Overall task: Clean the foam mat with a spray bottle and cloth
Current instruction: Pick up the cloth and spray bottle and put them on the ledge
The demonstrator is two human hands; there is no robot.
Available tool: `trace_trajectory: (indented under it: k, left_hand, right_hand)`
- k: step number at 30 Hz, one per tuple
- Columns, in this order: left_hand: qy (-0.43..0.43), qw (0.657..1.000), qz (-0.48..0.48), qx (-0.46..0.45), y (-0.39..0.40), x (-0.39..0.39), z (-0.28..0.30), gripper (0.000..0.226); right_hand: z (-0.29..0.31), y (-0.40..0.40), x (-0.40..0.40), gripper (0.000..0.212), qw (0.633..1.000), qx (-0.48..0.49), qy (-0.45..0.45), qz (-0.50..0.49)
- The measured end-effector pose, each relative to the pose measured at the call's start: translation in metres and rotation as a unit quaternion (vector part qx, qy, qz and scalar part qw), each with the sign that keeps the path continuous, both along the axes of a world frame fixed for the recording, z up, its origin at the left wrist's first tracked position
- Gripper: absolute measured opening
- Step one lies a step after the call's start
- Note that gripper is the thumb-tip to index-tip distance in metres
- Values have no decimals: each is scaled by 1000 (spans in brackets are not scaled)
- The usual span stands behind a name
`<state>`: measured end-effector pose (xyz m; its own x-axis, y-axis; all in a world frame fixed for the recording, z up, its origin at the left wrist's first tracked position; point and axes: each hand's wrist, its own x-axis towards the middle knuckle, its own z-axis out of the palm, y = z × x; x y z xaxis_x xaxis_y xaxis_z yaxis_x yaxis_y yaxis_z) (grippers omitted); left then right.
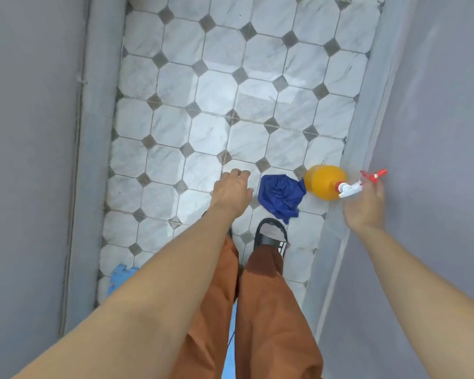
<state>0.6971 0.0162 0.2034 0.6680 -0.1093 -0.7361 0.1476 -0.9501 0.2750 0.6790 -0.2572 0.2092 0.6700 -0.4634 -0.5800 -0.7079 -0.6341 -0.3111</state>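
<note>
A crumpled dark blue cloth lies on the tiled floor just ahead of my right foot. Right of it, by the wall's base, is an orange spray bottle with a white neck and red trigger. My right hand, blurred, is at the bottle's spray head, its fingers loose and not plainly wrapped around it. My left hand hovers left of the cloth with loosely curled fingers and holds nothing. A light blue foam mat with a jigsaw edge shows at the lower left, mostly hidden by my left arm and legs.
I stand in a narrow passage between two grey walls with raised grey skirting on both sides. The floor is white octagonal tile with small grey squares. My legs in rust-coloured trousers and a black sandal fill the lower middle.
</note>
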Motion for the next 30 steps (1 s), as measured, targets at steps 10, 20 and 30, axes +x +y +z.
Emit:
trace_trajectory:
  k: [10,20,30]
  left_hand:
    - [23,988,-150,10,-114,1,-188,68]
    - [4,996,-79,-42,-97,-25,-219,25]
    - [168,904,309,-243,-53,28,-101,13]
  right_hand:
    - [-76,-16,-24,72,977,28,-212,3]
    - [-93,20,0,89,882,-12,-392,-263]
    - [-55,37,10,63,901,47,-239,-360]
